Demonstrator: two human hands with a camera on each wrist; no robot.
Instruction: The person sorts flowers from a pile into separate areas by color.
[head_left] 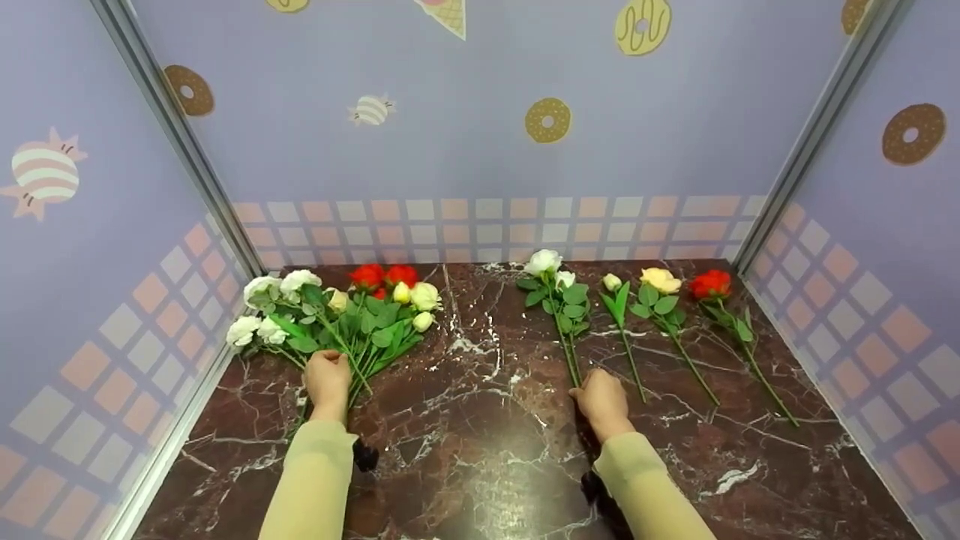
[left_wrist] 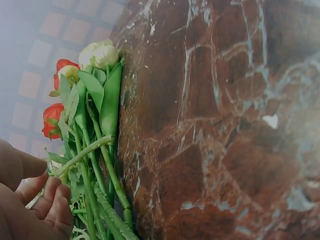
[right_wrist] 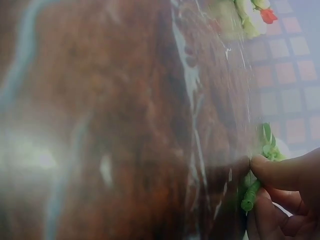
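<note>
Left hand (head_left: 328,381) pinches a stem (left_wrist: 85,154) over the bunch (head_left: 369,321), while right of it the right hand (head_left: 602,397) pinches the white rose (head_left: 556,306) low, apparently sparing its petals (head_left: 543,262).

The head camera is facing forward and down at the tabletop (head_left: 465,420) and back wall (head_left: 457,157) from farther off. Wrist cameras are looking closely at the left hand (left_wrist: 30,205) and right hand (right_wrist: 287,175); head and left wrist are sharing the flower pile (left_wrist: 111,100).
</note>
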